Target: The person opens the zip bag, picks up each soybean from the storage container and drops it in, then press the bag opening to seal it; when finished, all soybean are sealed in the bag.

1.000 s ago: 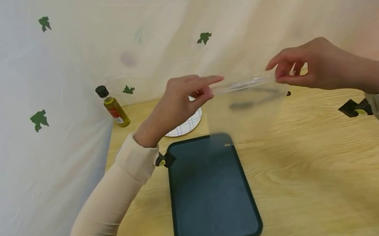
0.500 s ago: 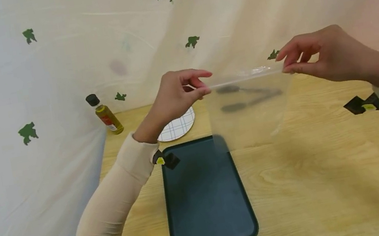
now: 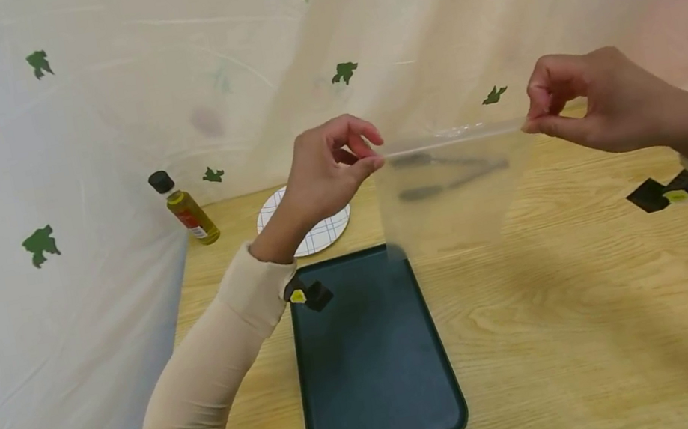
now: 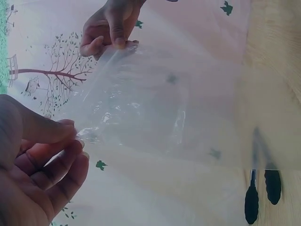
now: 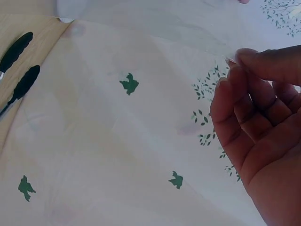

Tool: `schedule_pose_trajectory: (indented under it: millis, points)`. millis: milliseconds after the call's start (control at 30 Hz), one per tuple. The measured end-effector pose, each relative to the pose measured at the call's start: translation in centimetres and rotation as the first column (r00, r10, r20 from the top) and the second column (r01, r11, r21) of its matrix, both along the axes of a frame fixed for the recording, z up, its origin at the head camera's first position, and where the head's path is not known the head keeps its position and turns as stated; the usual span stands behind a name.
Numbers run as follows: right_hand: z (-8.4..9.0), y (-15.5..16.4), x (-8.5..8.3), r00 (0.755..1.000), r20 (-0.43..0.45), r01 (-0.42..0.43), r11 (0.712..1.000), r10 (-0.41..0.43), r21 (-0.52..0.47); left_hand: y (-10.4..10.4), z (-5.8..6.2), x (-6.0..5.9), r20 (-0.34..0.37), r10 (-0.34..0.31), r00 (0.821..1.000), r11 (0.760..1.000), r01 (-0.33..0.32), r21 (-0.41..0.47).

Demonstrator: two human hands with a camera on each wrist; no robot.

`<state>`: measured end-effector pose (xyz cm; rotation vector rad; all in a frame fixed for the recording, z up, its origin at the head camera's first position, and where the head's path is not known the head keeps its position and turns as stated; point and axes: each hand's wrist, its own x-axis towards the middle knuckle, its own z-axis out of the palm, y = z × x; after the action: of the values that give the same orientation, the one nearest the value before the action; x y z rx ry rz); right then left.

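Note:
A clear plastic bag (image 3: 455, 222) hangs in front of me, stretched flat between my hands. My left hand (image 3: 326, 168) pinches its upper left corner between thumb and fingers. The upper right corner is pinched by my right hand (image 3: 605, 102), thumb against fingertips. A pale strip runs along the top edge. Through the film, a pair of tongs shows blurred on the table behind; its black handles (image 4: 251, 205) are plainer in the left wrist view. The same view has my left thumb (image 4: 47, 132) on the bag's near corner.
Below the bag, a dark rectangular tray (image 3: 377, 368) lies on the wooden table (image 3: 581, 326). A round checked plate (image 3: 333, 230), partly hidden by my left hand, sits behind it. An oil bottle (image 3: 190, 214) stands at the far left, near the printed cloth backdrop (image 3: 262, 53).
Both hands have moved apart, pulling the bag's top edge taut and raising it. The right hand has shifted right and its fingers have closed onto the corner. The head view has turned slightly.

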<state>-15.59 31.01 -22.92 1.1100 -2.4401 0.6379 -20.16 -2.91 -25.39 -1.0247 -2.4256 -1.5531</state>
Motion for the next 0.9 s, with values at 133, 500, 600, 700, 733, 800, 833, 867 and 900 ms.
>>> schedule_pose_trajectory:
  millis: [133,500,600,700,733,800,833,867,900]
  points:
    - [0.2,0.1,-0.2,0.999,0.027,0.026,0.999,-0.027,0.033,0.1,-0.2,-0.1,0.003,-0.001,1.000,0.999,0.001,0.042]
    - [4.3,-5.2,-0.4,0.998,-0.062,0.018,0.983,-0.007,0.181,0.2,0.1,0.0,-0.009,-0.018,1.000,1.000,0.018,0.014]
    - [5.0,-8.5,-0.8,0.999,0.036,-0.030,0.959,0.021,0.282,0.2,0.3,0.3,-0.019,-0.021,1.000,1.000,0.021,0.017]
    - [4.9,-10.9,-1.7,0.987,0.159,-0.070,0.928,0.012,0.366,0.2,0.2,0.5,-0.022,-0.018,1.000,1.000,0.018,0.018]
    - [4.7,-11.4,-2.1,0.982,0.186,-0.079,0.922,0.007,0.379,0.2,0.2,0.5,-0.017,-0.018,1.000,1.000,0.018,0.021]
    - [4.3,-12.0,-2.8,0.977,0.211,-0.100,0.922,0.020,0.375,0.2,0.1,0.6,-0.003,-0.023,1.000,0.999,0.023,0.026]
    - [4.1,-12.1,-3.1,0.976,0.214,-0.108,0.923,0.029,0.369,0.2,0.1,0.6,0.001,-0.026,1.000,0.999,0.026,0.027]
    - [3.9,-12.3,-3.3,0.975,0.217,-0.118,0.926,0.040,0.360,0.3,0.0,0.7,0.010,-0.030,1.000,0.999,0.030,0.030]
    - [3.8,-12.4,-3.4,0.975,0.219,-0.123,0.926,0.045,0.356,0.2,0.0,0.7,0.025,-0.035,0.999,0.999,0.034,0.035]
